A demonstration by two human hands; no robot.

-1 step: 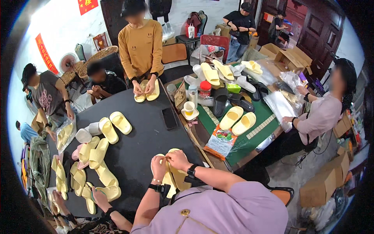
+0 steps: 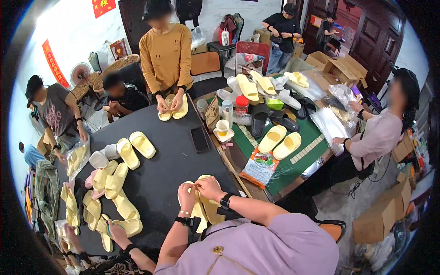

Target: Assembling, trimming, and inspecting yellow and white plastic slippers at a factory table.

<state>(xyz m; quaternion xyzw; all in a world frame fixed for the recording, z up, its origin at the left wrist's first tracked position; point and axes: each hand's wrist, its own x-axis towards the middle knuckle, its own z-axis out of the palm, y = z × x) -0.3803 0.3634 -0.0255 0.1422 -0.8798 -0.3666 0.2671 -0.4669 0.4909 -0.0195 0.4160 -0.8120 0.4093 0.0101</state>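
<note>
A pair of pale yellow slippers (image 2: 211,210) lies at the near edge of the dark table, right under my hands. My left hand (image 2: 186,198) is closed over the upper part of the left slipper. Beside it, my right hand (image 2: 210,188) is closed too, its fingertips meeting those of the left above the slippers. A tiny dark bit shows between the fingertips, too small to name. My fingers cover part of the slippers' toe ends.
More yellow slippers (image 2: 123,206) lie to the left, where a co-worker's hand (image 2: 118,234) reaches in. Across the dark table (image 2: 169,156) a person handles another pair (image 2: 179,110). A phone (image 2: 199,139) lies there. On the right, a green-topped table (image 2: 279,178) holds slippers, cups and packaging.
</note>
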